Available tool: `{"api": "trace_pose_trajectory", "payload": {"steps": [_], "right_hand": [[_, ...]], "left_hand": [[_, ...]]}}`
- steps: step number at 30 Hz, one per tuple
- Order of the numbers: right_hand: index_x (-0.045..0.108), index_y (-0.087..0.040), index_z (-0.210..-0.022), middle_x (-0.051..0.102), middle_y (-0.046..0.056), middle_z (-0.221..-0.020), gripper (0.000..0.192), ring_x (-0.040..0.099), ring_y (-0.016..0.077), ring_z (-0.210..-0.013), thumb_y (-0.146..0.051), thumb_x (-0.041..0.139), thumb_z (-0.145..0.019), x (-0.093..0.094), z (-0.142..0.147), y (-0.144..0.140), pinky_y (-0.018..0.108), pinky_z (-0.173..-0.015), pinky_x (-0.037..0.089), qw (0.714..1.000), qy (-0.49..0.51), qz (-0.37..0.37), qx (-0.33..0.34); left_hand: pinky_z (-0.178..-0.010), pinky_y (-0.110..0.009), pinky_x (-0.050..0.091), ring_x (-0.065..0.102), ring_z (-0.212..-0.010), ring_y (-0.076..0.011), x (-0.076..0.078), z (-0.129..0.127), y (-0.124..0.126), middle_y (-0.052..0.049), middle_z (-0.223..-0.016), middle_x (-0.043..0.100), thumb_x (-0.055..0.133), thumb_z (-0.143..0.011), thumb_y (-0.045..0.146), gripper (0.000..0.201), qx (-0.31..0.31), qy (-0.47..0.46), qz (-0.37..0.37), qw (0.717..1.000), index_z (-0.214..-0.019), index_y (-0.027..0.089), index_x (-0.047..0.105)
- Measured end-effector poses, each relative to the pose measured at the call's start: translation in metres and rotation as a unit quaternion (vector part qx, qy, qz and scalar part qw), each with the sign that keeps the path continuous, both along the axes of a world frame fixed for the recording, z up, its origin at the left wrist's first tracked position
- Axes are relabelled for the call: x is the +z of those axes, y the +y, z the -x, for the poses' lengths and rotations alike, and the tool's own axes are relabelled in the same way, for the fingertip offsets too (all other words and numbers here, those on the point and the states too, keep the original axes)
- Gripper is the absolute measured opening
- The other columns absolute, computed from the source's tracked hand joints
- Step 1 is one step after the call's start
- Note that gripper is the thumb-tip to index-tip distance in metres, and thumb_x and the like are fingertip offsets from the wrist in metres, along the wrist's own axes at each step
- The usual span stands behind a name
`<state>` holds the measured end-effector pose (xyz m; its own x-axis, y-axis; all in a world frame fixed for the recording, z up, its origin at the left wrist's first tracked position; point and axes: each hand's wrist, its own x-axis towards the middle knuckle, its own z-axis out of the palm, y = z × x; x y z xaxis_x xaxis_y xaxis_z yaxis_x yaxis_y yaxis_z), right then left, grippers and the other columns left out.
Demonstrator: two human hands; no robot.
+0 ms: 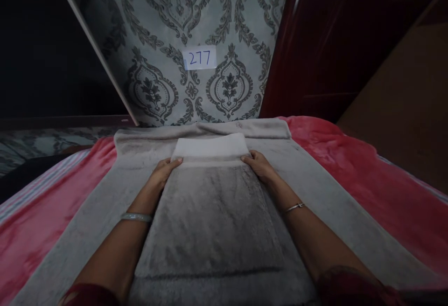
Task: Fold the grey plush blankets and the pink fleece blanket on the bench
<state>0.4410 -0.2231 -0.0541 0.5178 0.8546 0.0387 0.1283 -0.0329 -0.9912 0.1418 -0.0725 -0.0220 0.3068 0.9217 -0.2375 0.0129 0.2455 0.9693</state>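
Note:
A grey folded towel (210,217) lies in front of me on a larger grey towel (315,180) spread over a red blanket. A white folded cloth (211,146) shows at the folded towel's far end. My left hand (164,171) rests flat on the folded towel's far left corner, fingers together, with a bangle on the wrist. Fingers extended in the same way, my right hand (259,165) presses the far right corner, and a thin bracelet sits on that wrist. Neither hand grips anything.
The red blanket (360,170) covers a bed. Beyond it stands a wall with grey damask wallpaper (196,17) and a white paper label (199,58) reading 277. A dark red wooden panel (315,45) is at the right, a dark area at the left.

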Motion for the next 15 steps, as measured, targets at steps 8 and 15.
{"api": "trace_pose_trajectory", "payload": {"steps": [8,15], "right_hand": [[0.067,-0.018,-0.077,0.067,0.001,-0.074,0.03,0.058,0.0202,-0.074,-0.046,0.069,-0.065,0.005,-0.002,-0.009,0.028,-0.065,0.042,1.0,0.012,0.016,0.021],[0.068,-0.019,-0.079,0.069,0.002,-0.073,0.029,0.061,0.0212,-0.073,-0.043,0.072,-0.063,0.005,-0.005,-0.014,0.029,-0.066,0.046,0.994,0.06,0.023,0.089]], "left_hand": [[-0.053,-0.027,0.054,0.067,-0.054,-0.0197,0.013,0.007,-0.008,-0.008,-0.067,0.073,0.087,-0.061,0.027,0.029,-0.053,-0.003,0.019,0.998,-0.079,0.011,0.072],[-0.049,-0.025,0.049,0.064,-0.051,-0.0174,0.006,0.004,-0.009,-0.003,-0.064,0.072,0.088,-0.049,0.025,0.036,-0.045,0.009,-0.039,0.998,-0.078,0.013,0.07]]}}
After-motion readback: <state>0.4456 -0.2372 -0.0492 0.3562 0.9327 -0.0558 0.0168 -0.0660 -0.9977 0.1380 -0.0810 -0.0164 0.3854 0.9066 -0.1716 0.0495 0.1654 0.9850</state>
